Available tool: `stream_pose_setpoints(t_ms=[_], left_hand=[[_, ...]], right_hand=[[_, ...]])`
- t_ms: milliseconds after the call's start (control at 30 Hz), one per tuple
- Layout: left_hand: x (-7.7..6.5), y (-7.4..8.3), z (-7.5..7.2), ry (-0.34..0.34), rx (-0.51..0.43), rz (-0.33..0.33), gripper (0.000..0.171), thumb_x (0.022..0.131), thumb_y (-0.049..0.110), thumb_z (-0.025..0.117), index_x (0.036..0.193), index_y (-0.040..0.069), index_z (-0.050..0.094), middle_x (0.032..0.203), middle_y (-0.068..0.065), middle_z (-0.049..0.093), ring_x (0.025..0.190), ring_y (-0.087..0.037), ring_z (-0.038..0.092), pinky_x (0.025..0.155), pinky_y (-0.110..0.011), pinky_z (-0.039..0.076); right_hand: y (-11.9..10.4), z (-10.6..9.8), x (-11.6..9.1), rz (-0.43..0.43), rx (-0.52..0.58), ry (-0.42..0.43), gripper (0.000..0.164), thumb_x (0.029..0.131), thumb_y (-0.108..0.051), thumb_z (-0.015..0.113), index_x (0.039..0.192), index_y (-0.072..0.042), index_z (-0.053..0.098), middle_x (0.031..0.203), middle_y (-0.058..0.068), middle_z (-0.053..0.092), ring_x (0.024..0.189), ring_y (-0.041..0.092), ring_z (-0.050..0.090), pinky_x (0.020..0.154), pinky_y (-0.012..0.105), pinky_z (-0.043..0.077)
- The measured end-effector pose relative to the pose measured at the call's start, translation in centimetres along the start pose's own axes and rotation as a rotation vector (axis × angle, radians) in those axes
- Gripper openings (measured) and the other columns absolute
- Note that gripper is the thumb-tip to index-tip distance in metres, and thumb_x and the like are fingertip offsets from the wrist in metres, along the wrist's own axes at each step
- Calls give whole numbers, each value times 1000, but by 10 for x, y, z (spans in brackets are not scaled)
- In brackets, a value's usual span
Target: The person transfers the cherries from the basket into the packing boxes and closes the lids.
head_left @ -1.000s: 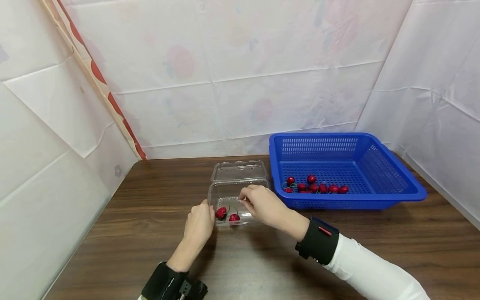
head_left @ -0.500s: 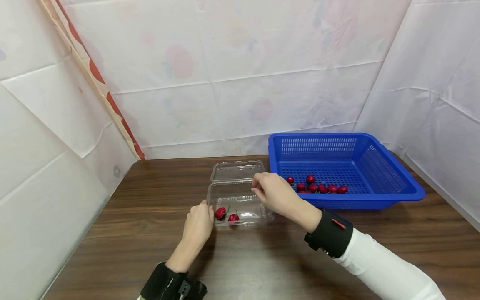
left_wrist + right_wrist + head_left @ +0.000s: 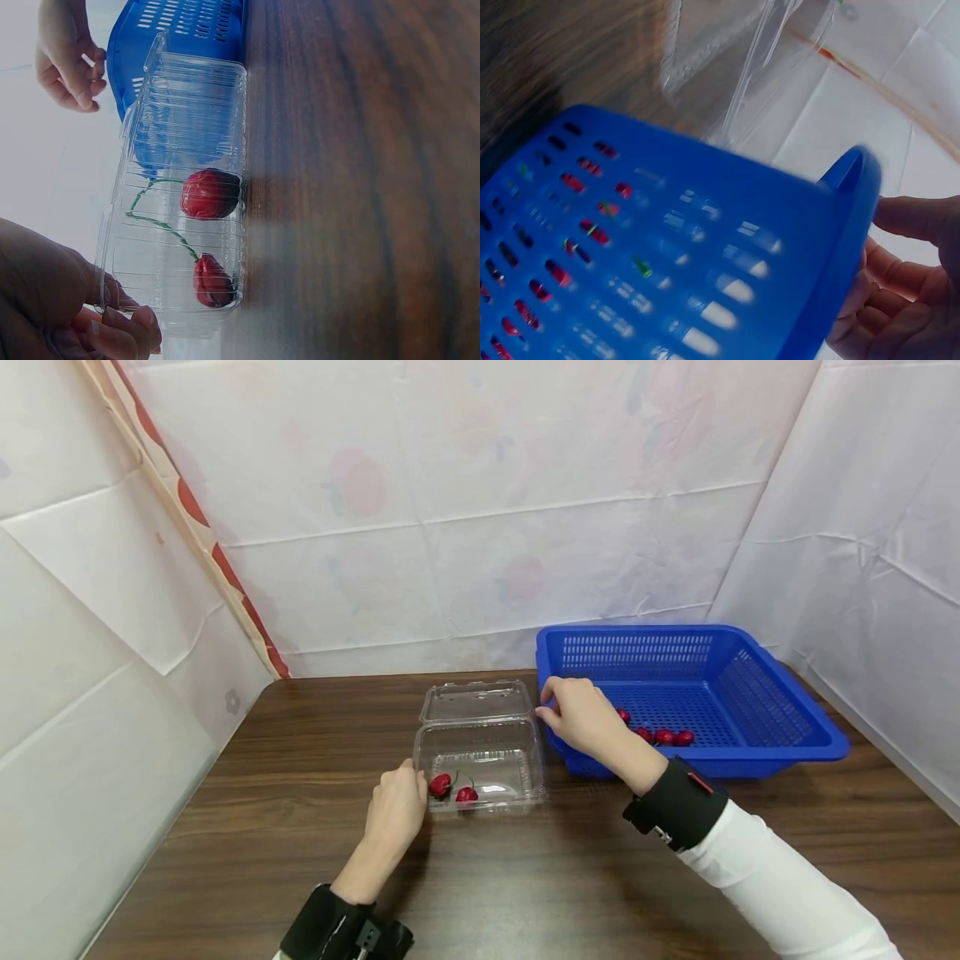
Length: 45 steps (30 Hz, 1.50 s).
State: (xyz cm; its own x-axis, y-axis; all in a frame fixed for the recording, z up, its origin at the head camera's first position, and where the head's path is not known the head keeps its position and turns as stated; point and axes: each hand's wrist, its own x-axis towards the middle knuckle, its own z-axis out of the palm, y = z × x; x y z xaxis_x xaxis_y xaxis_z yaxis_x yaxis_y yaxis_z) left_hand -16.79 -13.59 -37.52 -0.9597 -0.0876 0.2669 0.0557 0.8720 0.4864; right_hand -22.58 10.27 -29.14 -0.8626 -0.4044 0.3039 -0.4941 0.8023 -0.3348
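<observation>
My left hand holds the left edge of a clear plastic clamshell box, whose lid lies folded back. In the left wrist view, thumb and fingers pinch the box's rim. Two red cherries with green stems lie inside: a left cherry and a right cherry. My right hand is over the near left corner of the blue basket. Its fingers are loosely bent, and nothing shows between them. Several cherries lie in the basket, some hidden behind this hand.
The box and basket stand side by side on a brown wooden table. White patterned sheets hang behind and at both sides. The basket's raised rim lies under my right hand.
My right hand has moved right, from above the box to above the basket's left edge. The left hand stays on the box, and the two cherries lie as before.
</observation>
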Motion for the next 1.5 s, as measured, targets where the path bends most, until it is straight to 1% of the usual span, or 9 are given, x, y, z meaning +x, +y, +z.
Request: stream_pose_setpoints(t_ms=[133,300,500,600,767,967,1100,1333,1500], left_hand=[[0,0,1,12,2,2,15,87,6,52,79,-5,55,65,-20,57,54,-32,58,39,-38,41],[-1,0,0,8,1,2,15,87,6,51,80,-6,55,63,-19,57,53,-30,57,38,-38,40],[0,1,0,10,8,3,15,87,6,52,81,-6,56,64,-20,57,54,-33,58,39,-39,41],[0,1,0,7,11,1,15,87,7,52,82,-7,56,65,-20,57,55,-33,59,39,-38,41],[0,1,0,4,11,-1,16,87,7,52,84,-8,57,64,-20,57,54,-31,58,39,-38,41],[0,2,0,-10,16,-3,17,88,7,52,87,-10,57,64,-19,57,51,-26,56,38,-36,41],[-1,2,-1,-13,12,-10,16,88,7,52,86,-9,57,64,-19,57,52,-27,56,39,-36,41],[-1,2,-1,-14,9,-13,15,87,7,52,83,-7,56,64,-19,57,55,-30,58,40,-38,41],[-1,2,-2,-20,8,-13,16,88,6,52,86,-8,57,65,-19,57,53,-29,58,38,-35,40]], right_hand=[[8,-3,2,55,11,-31,15,85,-13,62,92,0,59,66,4,55,53,13,51,49,27,41],[18,-3,4,126,-2,-66,19,86,-15,61,95,2,59,70,7,57,57,15,53,51,29,43],[29,-1,7,205,-27,-93,22,87,-17,60,98,2,58,72,9,58,56,18,52,50,30,41],[35,0,8,227,-41,-108,23,86,-17,60,99,2,58,79,13,60,58,19,53,53,32,42],[41,2,7,273,-53,-189,29,87,-18,60,105,4,56,92,18,60,69,25,57,61,37,44],[45,4,7,316,-62,-266,34,87,-19,60,110,5,54,96,20,59,76,27,57,64,38,44],[48,6,8,327,-71,-287,34,86,-20,60,108,5,55,94,19,59,76,27,57,65,39,44],[54,9,7,321,-89,-314,19,84,-20,63,82,-2,59,73,8,56,66,22,51,60,35,41],[55,11,7,318,-89,-346,17,84,-19,63,81,-3,62,73,8,58,67,21,53,61,35,42]])
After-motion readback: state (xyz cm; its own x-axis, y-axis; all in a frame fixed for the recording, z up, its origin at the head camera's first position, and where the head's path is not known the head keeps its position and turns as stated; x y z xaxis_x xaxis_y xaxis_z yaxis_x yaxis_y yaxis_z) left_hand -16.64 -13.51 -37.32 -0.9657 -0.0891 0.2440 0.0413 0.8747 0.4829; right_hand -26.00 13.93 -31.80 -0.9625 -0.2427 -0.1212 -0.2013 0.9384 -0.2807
